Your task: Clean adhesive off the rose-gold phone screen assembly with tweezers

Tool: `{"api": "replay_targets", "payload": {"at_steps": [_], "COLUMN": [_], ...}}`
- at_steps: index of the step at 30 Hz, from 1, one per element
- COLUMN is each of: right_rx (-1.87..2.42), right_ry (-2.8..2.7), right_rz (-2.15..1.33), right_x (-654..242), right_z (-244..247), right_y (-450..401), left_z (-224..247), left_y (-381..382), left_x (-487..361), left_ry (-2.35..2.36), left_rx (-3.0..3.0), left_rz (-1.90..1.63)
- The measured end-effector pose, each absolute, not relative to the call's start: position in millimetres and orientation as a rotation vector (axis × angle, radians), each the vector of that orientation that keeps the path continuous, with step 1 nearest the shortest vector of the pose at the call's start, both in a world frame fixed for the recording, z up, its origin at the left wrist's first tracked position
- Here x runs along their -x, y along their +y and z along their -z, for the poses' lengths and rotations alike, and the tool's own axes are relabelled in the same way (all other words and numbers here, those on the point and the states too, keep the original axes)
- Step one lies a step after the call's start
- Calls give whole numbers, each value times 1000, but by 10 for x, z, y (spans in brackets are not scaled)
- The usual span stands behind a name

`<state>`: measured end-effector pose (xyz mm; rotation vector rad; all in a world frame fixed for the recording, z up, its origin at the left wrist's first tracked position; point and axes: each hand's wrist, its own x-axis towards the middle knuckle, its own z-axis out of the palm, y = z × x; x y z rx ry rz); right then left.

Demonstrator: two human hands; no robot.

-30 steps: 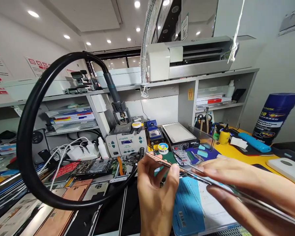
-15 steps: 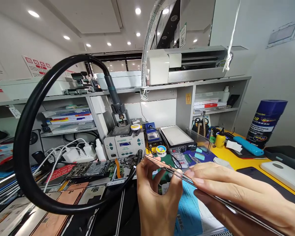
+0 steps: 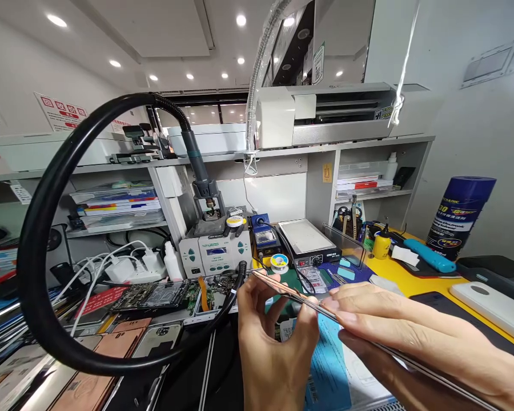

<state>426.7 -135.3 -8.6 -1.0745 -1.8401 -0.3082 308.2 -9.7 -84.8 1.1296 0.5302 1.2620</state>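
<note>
Near the lower middle, my left hand is closed, its thumb and fingers gripping a thin flat copper-coloured piece seen almost edge-on. My right hand comes in from the right, its fingers closed around slim metal tweezers. The tweezers reach toward the piece by my left thumb; their tips are too small to make out. A blue printed sheet lies beneath my hands.
A thick black hose loops across the left side above phone housings. Behind stand a hot-air station, a solder spool and a heating plate. At right are a blue spray can and a yellow bottle.
The view has shifted very slightly, moving the spray can and hose a little leftward in the picture. Both hands keep nearly the same pose and grip.
</note>
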Motion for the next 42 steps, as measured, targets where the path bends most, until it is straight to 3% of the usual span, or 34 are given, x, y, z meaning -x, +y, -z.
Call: {"api": "replay_targets", "payload": {"at_steps": [13,42], "right_rx": [1117,1066], "right_ry": [-1542,-1759], "right_rz": [573,436], "right_x": [-4033,-4225], "right_z": [103,141], "right_y": [-1113,-1289], "left_z": [741,704], "left_y": [-146,-213], "left_x": [-3087,-3059], "left_ry": [453,399], "left_rx": [-1141,-1185], "left_rz": [-1219,-1158]}}
